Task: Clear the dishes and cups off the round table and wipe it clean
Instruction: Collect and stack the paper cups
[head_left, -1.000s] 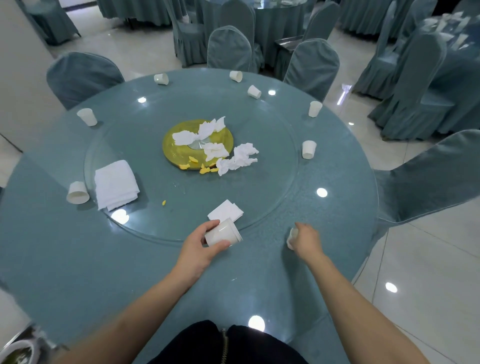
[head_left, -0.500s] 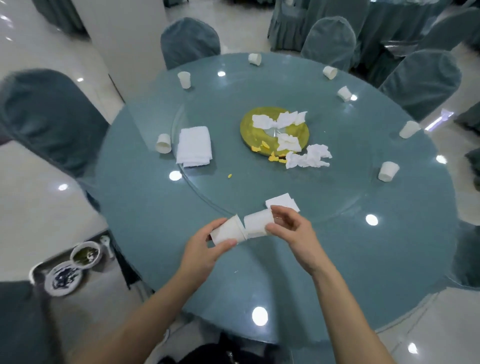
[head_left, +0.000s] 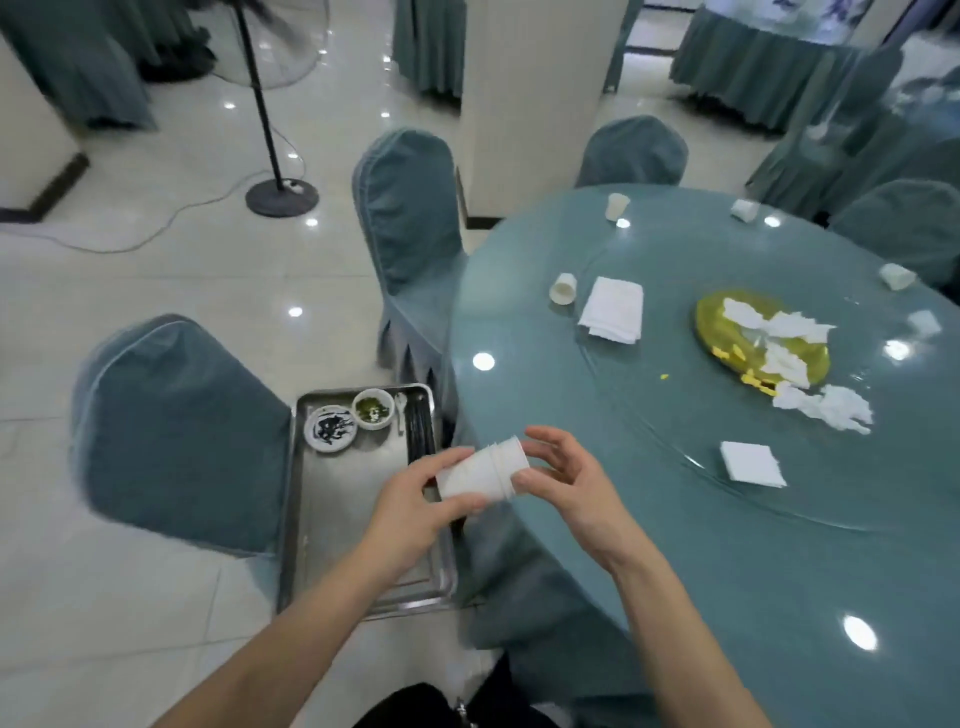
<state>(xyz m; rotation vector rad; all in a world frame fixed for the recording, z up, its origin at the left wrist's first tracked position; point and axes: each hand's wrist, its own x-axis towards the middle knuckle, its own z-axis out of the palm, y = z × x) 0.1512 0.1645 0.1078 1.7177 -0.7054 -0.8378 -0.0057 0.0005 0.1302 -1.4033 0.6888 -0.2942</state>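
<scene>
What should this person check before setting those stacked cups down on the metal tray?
1. Cups nested: stacked cups sit one inside the other: ok.
2. Grip: left hand wraps the stack: ok.
3. Right hand: fingers relaxed at the stack's rim, its hold: cannot tell.
4. Landing spot: metal tray has bare surface below its two bowls: ok.
5. Table cleared: round table has loose cups, yellow plate and tissues: not ok.

Glossy pale tile floor (head_left: 156, 291), teal-covered chairs (head_left: 176, 431), a standing fan (head_left: 275, 104), cream pillar (head_left: 535, 88).
</scene>
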